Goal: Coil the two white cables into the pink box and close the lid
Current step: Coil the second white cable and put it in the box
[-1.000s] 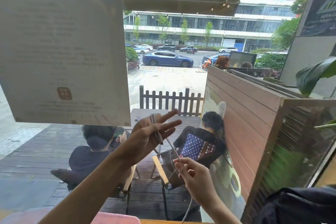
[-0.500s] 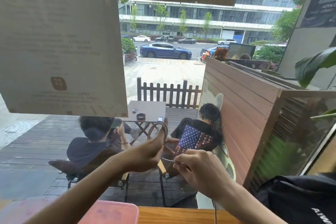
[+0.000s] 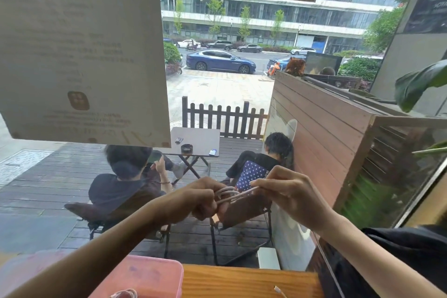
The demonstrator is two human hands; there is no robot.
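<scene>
Beyond a large pane of glass lie a grey plank deck, a dark picket fence (image 3: 222,116) and a slatted wooden partition (image 3: 321,128), with a pale printed sheet (image 3: 79,51) stuck to the pane at upper left, its lettering too faint to read. Two seated people (image 3: 128,176) outside face away beside a small folding table (image 3: 196,139). On the near side, a warm orange wooden desk (image 3: 242,280) with visible grain runs along the bottom edge. The pink box (image 3: 150,276), translucent plastic with rounded corners, sits at the desk's left end, partly covered by the left forearm and cut off by the frame; whether its lid is on is hard to tell. A small pale coil (image 3: 124,294) shows at the very bottom, mostly cropped. Both hands are raised above the desk. The left hand (image 3: 200,201) is curled into a fist around several loops of thin, smooth white cable (image 3: 229,195). The right hand (image 3: 290,193) pinches the same cable between thumb and fingertips, other fingers loosely bent. A single strand hangs down past the right wrist toward the desk, where a small white cable end (image 3: 278,290) lies on the wood.
</scene>
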